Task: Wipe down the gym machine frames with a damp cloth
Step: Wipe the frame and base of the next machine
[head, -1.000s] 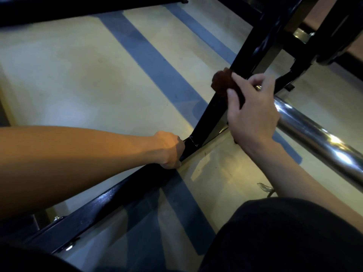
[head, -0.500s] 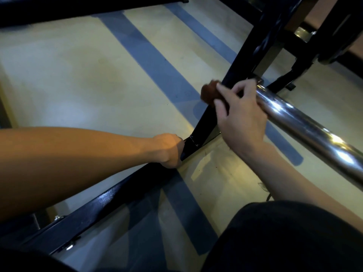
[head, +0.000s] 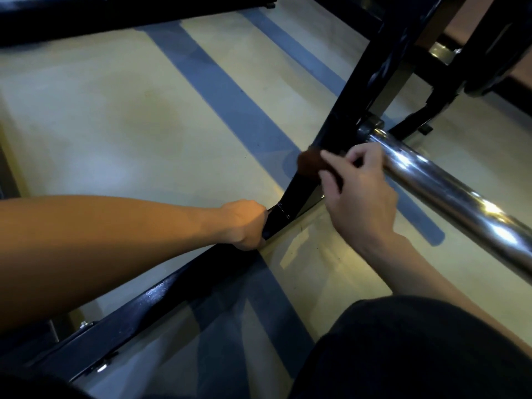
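Pale striped floor [head: 115,133], left hand [head: 244,224] gripping black frame [head: 359,90], right hand [head: 359,194] apparently pinching brown cloth [head: 309,162]

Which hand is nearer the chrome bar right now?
Right. The right hand, gripping the brown cloth on the black frame upright, sits against the chrome bar. The left hand grips the frame's base joint, lower left, clear of it.

Pale cream floor [head: 86,116] crossed by blue-grey stripes [head: 230,99] — glossy, catching soft overhead light.
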Demonstrator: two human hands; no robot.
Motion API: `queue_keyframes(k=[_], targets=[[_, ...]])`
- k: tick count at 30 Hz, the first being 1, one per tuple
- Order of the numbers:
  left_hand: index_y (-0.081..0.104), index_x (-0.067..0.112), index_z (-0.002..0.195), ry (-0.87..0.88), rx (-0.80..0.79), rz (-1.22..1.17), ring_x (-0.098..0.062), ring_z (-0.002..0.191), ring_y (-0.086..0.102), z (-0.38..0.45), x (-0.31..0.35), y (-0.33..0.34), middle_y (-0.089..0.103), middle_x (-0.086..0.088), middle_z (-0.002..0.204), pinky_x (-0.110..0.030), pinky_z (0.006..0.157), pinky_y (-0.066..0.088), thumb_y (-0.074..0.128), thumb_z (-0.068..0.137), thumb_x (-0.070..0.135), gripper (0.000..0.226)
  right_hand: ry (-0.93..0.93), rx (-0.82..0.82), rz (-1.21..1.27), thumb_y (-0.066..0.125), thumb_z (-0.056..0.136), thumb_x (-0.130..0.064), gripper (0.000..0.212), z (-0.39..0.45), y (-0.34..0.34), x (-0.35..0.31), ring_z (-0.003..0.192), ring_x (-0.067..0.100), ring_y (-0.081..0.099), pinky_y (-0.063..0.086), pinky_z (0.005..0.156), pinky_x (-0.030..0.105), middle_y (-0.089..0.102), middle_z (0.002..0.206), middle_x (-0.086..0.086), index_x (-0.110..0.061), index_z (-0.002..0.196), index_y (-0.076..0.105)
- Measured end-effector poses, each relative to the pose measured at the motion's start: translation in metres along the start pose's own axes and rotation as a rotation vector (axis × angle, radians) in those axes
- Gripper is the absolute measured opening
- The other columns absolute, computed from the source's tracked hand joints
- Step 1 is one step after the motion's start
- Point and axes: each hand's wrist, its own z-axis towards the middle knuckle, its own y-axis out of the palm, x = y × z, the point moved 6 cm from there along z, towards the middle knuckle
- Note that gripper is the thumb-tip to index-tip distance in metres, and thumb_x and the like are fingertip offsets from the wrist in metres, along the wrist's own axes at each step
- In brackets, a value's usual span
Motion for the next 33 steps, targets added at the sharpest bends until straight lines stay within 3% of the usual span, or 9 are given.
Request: queue_keyframes(k=[4,9,12,15,18,21,26,29,33], targets=[[0.062,0.009,0.125,0.018,-0.016,-0.006,-0.033,0.114,0.066,0.002,0.004,0.002,0.066,-0.014,0.126,-0.034,0.082,0.056,0.066,0.094,0.042,0.046,0.048,0.165,0.034,0.063,0.101,-0.038,0.041,0.026,-0.017,-0.004,0.092,0.009,0.048,0.044,0.076,0.029,0.044,0.127,0.004,-0.026,0.140,0.062],[0.064,0.011,0.117,0.013,-0.002,-0.040,-0.033,0.107,0.066,0.002,0.002,0.002,0.067,-0.011,0.119,-0.031,0.070,0.046,0.067,0.095,0.043,0.039,-0.079,-0.037,-0.079,0.064,0.099,-0.036,0.038,0.007,0.013,-0.015,0.081,0.009,0.044,0.037,0.061,0.026,0.043,0.121,0.002,-0.025,0.136,0.063],[0.065,0.011,0.114,0.019,0.000,-0.033,-0.033,0.108,0.066,0.000,0.000,0.001,0.068,-0.012,0.118,-0.031,0.071,0.047,0.067,0.095,0.044,0.038,0.000,0.036,-0.044,0.063,0.101,-0.037,0.037,0.002,-0.007,0.000,0.086,0.008,0.043,0.026,0.060,0.017,0.045,0.121,0.001,-0.026,0.136,0.065],[0.066,0.009,0.119,0.025,-0.004,0.006,-0.033,0.112,0.067,0.004,0.003,0.001,0.068,-0.012,0.123,-0.034,0.078,0.055,0.067,0.094,0.044,0.043,0.065,0.132,-0.032,0.060,0.103,-0.039,0.042,0.031,-0.024,-0.004,0.089,0.009,0.046,0.036,0.069,0.021,0.043,0.128,0.003,-0.027,0.143,0.060],[0.066,0.011,0.121,0.020,-0.012,0.011,-0.031,0.108,0.068,0.006,0.003,0.000,0.068,-0.010,0.122,-0.032,0.072,0.053,0.069,0.092,0.044,0.044,0.013,0.032,-0.090,0.059,0.102,-0.040,0.043,0.039,-0.009,-0.021,0.085,0.013,0.046,0.042,0.068,0.033,0.040,0.130,0.004,-0.028,0.143,0.058],[0.067,0.012,0.120,0.017,-0.030,-0.024,-0.031,0.107,0.068,0.005,0.002,0.000,0.069,-0.009,0.118,-0.030,0.069,0.047,0.070,0.092,0.045,0.043,-0.065,-0.044,-0.135,0.061,0.102,-0.038,0.038,0.012,0.004,-0.019,0.082,0.011,0.043,0.045,0.061,0.033,0.042,0.125,0.003,-0.027,0.139,0.061],[0.066,0.010,0.121,0.014,-0.011,0.008,-0.032,0.111,0.067,0.006,0.002,0.001,0.068,-0.012,0.122,-0.034,0.080,0.056,0.068,0.093,0.045,0.045,0.078,0.192,-0.022,0.061,0.103,-0.037,0.041,0.024,-0.035,-0.001,0.090,0.007,0.045,0.040,0.072,0.027,0.045,0.128,0.005,-0.024,0.142,0.062],[0.062,0.010,0.130,0.003,0.010,0.023,-0.032,0.116,0.065,0.007,0.002,0.000,0.065,-0.012,0.130,-0.034,0.085,0.055,0.067,0.093,0.047,0.053,0.071,0.133,-0.037,0.059,0.103,-0.039,0.045,0.041,-0.025,-0.016,0.092,0.010,0.047,0.044,0.075,0.031,0.042,0.132,0.006,-0.025,0.146,0.056],[0.065,0.011,0.123,0.019,0.002,0.029,-0.032,0.112,0.067,0.008,0.002,0.002,0.068,-0.012,0.124,-0.035,0.083,0.057,0.067,0.092,0.044,0.045,0.056,0.096,-0.032,0.058,0.104,-0.039,0.043,0.023,-0.022,-0.008,0.089,0.009,0.047,0.041,0.074,0.029,0.040,0.121,-0.002,-0.028,0.146,0.057]])
